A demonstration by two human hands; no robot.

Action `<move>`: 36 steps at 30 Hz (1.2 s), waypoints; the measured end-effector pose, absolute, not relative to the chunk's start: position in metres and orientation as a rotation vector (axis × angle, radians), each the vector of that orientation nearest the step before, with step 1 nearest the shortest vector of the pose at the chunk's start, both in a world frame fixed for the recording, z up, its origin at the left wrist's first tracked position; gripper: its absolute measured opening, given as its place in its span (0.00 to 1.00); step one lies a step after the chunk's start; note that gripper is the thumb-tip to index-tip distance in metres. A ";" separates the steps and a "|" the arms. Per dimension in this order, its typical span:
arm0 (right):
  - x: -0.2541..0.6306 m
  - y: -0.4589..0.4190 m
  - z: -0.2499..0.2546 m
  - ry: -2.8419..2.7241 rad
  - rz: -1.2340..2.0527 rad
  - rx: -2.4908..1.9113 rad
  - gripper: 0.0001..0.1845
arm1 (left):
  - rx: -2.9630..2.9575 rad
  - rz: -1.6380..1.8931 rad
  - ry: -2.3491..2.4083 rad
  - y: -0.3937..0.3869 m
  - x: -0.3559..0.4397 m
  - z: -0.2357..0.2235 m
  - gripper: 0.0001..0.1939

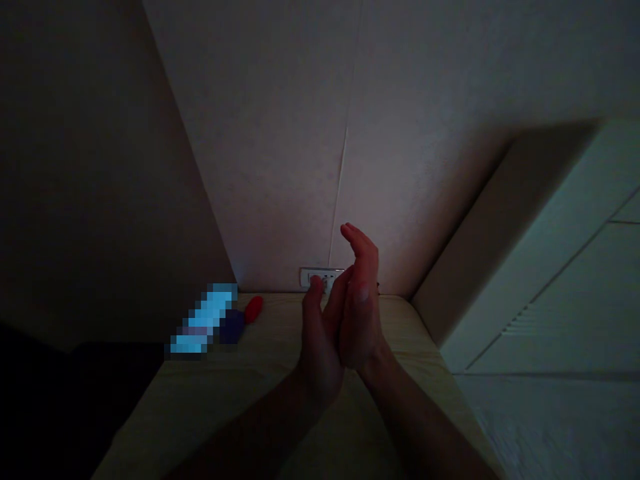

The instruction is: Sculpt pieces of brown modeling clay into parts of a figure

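The room is dim. My left hand [320,343] and my right hand [361,307] are raised together over a pale bedside surface [260,400], palms pressed against each other. The fingers of both are stretched out, pointing up toward the wall, and nothing shows between them. Just behind the fingertips a white wall socket [320,276] sits low on the wall.
A small red object [254,309] and a dark blue one [231,327] lie at the back left of the surface, next to a glowing blurred blue patch [204,322]. A white bed or cabinet edge [545,267] rises on the right. A dark wall stands left.
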State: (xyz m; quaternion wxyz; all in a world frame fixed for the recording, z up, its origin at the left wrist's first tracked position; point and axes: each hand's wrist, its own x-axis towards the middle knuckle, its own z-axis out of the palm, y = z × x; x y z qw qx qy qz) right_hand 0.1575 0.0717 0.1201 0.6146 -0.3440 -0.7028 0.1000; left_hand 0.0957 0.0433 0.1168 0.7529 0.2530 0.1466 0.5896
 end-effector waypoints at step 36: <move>0.159 0.090 0.121 -1.330 0.767 -0.692 0.35 | 0.371 1.177 0.336 0.050 0.089 0.134 0.36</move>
